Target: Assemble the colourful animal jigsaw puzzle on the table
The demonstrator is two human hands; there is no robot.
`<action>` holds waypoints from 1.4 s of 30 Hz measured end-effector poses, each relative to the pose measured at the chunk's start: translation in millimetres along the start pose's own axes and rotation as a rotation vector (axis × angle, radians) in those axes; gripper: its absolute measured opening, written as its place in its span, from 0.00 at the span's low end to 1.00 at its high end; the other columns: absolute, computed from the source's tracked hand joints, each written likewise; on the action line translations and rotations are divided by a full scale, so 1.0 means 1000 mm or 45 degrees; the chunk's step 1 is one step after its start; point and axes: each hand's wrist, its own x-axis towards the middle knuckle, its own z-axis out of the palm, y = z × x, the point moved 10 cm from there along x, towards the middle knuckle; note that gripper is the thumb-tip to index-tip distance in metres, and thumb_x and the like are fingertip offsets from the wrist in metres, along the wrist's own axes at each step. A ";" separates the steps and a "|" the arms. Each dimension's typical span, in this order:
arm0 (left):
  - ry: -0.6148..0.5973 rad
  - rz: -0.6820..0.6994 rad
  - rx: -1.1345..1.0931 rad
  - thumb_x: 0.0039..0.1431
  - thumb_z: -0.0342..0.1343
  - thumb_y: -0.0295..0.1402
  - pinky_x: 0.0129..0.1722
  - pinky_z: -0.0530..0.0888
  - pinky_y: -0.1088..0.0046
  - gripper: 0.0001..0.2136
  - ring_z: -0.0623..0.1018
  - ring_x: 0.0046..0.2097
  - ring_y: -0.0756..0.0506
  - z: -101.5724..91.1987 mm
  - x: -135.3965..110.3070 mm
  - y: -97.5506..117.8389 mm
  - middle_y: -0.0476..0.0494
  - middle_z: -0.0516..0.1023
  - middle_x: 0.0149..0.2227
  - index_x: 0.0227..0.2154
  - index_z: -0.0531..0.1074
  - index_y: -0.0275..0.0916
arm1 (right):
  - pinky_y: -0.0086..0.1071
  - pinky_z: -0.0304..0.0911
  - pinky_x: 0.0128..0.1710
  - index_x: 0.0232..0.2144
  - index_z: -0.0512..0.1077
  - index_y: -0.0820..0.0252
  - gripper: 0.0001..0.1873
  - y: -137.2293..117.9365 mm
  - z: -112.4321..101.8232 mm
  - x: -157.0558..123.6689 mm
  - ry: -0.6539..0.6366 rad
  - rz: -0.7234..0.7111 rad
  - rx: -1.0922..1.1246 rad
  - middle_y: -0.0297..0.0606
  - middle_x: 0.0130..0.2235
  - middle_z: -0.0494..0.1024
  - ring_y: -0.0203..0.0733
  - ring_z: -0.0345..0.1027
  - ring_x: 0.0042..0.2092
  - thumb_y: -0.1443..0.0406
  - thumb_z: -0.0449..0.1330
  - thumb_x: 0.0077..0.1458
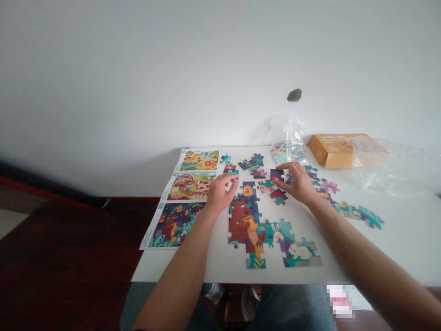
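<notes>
A partly joined jigsaw [257, 225] with a brown bear and white rabbits lies on the white table [406, 230]. My left hand [220, 191] rests just left of its top, fingers curled and pinched on a small puzzle piece [231, 171]. My right hand [298, 181] lies over loose pieces to the right, thumb and forefinger pinching a dark blue piece [276, 174]. More loose pieces [253, 163] lie beyond both hands.
A picture sheet [186, 197] with three coloured scenes lies at the table's left edge. An orange box [336, 149] and clear plastic bags [289, 138] sit at the back right. Joined teal pieces [358, 212] lie right of my arm. A white wall stands behind.
</notes>
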 end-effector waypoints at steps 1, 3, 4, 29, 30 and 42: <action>-0.048 -0.030 -0.062 0.64 0.55 0.37 0.36 0.72 0.72 0.12 0.73 0.32 0.49 0.005 -0.001 0.001 0.45 0.81 0.34 0.44 0.79 0.39 | 0.47 0.63 0.52 0.49 0.70 0.54 0.20 -0.016 -0.002 -0.001 0.009 -0.042 0.056 0.44 0.47 0.77 0.53 0.69 0.50 0.52 0.63 0.58; -0.176 -0.100 -0.228 0.65 0.55 0.40 0.35 0.73 0.73 0.15 0.77 0.34 0.48 0.020 -0.005 0.006 0.44 0.83 0.37 0.50 0.77 0.40 | 0.46 0.64 0.52 0.50 0.68 0.52 0.20 -0.051 -0.002 -0.004 0.017 -0.148 0.156 0.44 0.48 0.77 0.52 0.70 0.51 0.53 0.64 0.59; -0.237 -0.128 -0.322 0.65 0.55 0.41 0.35 0.74 0.73 0.17 0.78 0.35 0.47 0.028 -0.007 0.010 0.44 0.83 0.38 0.52 0.76 0.41 | 0.46 0.64 0.53 0.51 0.68 0.52 0.21 -0.067 0.000 -0.006 0.001 -0.192 0.197 0.44 0.49 0.76 0.52 0.69 0.52 0.54 0.64 0.59; -0.559 -0.329 0.215 0.58 0.57 0.33 0.44 0.76 0.68 0.10 0.82 0.42 0.42 -0.018 -0.016 -0.045 0.45 0.85 0.42 0.38 0.83 0.42 | 0.57 0.56 0.62 0.54 0.74 0.54 0.25 -0.108 0.063 -0.032 -0.569 -0.441 0.189 0.48 0.64 0.67 0.58 0.59 0.64 0.48 0.61 0.60; -0.580 -0.327 0.238 0.58 0.58 0.34 0.44 0.76 0.67 0.11 0.82 0.42 0.42 -0.019 -0.016 -0.045 0.45 0.84 0.42 0.40 0.83 0.42 | 0.57 0.56 0.62 0.54 0.74 0.54 0.25 -0.108 0.063 -0.032 -0.569 -0.442 0.188 0.48 0.64 0.67 0.59 0.59 0.64 0.48 0.61 0.59; -0.701 -0.268 0.308 0.56 0.63 0.35 0.49 0.73 0.65 0.08 0.78 0.46 0.42 -0.006 -0.022 -0.038 0.45 0.77 0.43 0.39 0.81 0.44 | 0.55 0.57 0.61 0.54 0.75 0.53 0.25 -0.108 0.062 -0.031 -0.558 -0.430 0.216 0.47 0.63 0.69 0.57 0.61 0.63 0.49 0.62 0.59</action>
